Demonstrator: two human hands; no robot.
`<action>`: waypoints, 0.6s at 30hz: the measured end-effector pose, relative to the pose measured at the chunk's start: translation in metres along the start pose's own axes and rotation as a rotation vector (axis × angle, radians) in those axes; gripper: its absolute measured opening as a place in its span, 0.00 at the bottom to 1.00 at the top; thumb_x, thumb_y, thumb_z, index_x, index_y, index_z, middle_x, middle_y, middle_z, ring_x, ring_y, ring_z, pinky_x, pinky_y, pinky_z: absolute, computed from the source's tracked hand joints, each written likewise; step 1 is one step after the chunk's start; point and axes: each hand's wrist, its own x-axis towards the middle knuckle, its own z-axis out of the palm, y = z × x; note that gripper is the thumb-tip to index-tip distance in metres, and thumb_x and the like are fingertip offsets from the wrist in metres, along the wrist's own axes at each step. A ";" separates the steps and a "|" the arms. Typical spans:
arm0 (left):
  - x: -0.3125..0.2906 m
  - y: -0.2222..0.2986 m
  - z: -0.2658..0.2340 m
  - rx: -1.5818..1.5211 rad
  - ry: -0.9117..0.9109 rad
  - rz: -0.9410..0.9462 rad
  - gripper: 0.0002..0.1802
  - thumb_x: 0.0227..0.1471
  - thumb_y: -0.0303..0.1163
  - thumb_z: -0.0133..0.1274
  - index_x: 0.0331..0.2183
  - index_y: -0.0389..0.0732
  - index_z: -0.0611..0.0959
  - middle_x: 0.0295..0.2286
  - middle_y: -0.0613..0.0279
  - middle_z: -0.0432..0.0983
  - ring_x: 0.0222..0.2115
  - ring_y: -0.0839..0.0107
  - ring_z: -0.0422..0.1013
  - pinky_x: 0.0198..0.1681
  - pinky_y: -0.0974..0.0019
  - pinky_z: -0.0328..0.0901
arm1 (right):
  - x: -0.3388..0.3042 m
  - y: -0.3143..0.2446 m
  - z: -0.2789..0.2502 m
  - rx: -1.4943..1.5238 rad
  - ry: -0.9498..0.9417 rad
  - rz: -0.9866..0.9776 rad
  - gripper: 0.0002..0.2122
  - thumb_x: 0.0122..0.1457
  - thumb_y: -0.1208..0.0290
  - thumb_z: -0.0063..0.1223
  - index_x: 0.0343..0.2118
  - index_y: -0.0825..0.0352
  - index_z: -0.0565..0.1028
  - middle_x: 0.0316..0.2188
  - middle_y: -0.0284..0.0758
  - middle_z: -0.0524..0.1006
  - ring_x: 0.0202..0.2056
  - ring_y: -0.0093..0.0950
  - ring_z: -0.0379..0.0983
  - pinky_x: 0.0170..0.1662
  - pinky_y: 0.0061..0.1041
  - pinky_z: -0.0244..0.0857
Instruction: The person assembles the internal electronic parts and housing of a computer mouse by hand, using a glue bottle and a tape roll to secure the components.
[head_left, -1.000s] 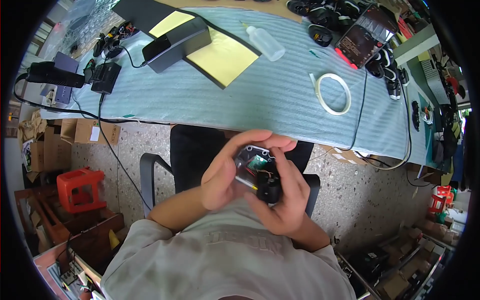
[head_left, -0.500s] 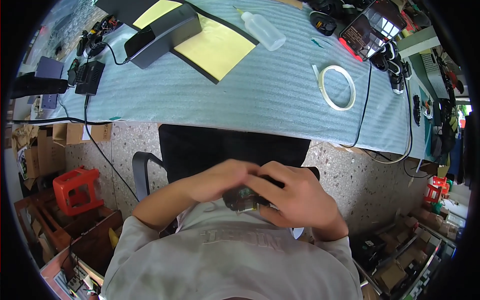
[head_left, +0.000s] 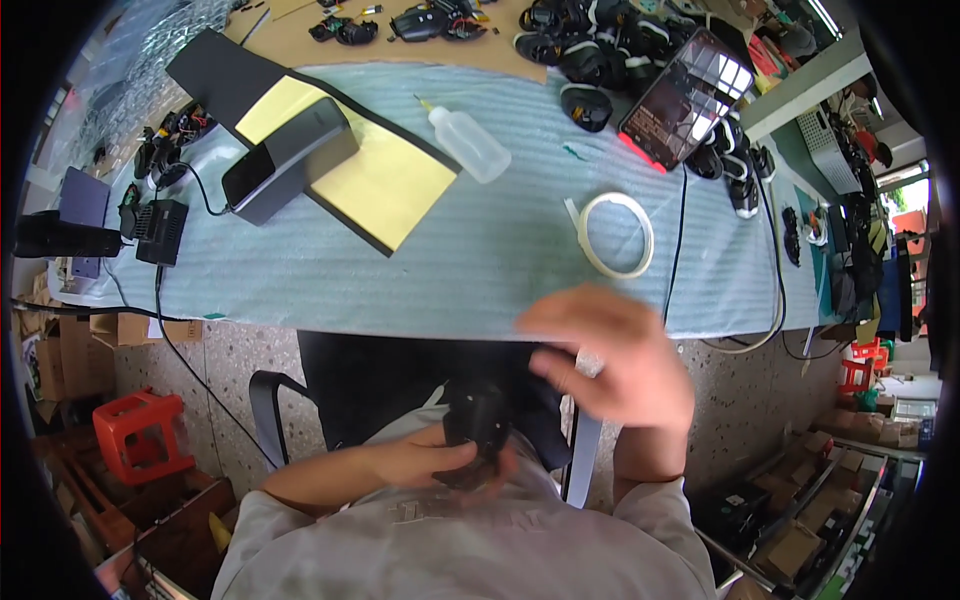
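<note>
We count two hands, one left hand point(head_left: 425, 460) and one right hand point(head_left: 615, 355); one dark gadget point(head_left: 476, 415); one table point(head_left: 420, 290); one bottle point(head_left: 472, 148); one tape roll point(head_left: 649, 238); one glossy panel point(head_left: 683, 100); and, on our left, one red stool point(head_left: 142, 435). The heaped black parts point(head_left: 592, 62) overlap too much for us to count.

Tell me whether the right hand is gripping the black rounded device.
No, the black rounded device is in the left hand, while the blurred right hand is apart from it.

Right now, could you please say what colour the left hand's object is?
The object looks black; see the head view.
</note>
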 end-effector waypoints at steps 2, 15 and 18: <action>0.005 0.002 -0.001 0.010 0.059 0.099 0.35 0.61 0.57 0.42 0.52 0.33 0.69 0.36 0.48 0.74 0.29 0.68 0.72 0.30 0.67 0.66 | 0.023 0.015 -0.009 -0.220 0.184 0.074 0.12 0.47 0.77 0.61 0.37 0.69 0.77 0.33 0.44 0.78 0.35 0.42 0.77 0.38 0.36 0.71; 0.019 0.044 0.016 -0.328 0.475 0.785 0.37 0.59 0.65 0.32 0.48 0.41 0.73 0.36 0.51 0.75 0.36 0.57 0.71 0.43 0.55 0.64 | 0.066 0.024 0.012 0.019 0.590 0.290 0.09 0.62 0.71 0.44 0.43 0.67 0.71 0.37 0.37 0.75 0.31 0.22 0.73 0.21 0.21 0.61; 0.013 0.048 0.012 -0.265 0.435 0.814 0.30 0.63 0.56 0.33 0.47 0.38 0.73 0.39 0.48 0.74 0.39 0.59 0.70 0.43 0.58 0.64 | 0.001 0.001 0.037 0.344 0.855 0.378 0.15 0.64 0.63 0.44 0.44 0.71 0.71 0.36 0.37 0.74 0.28 0.25 0.68 0.27 0.24 0.61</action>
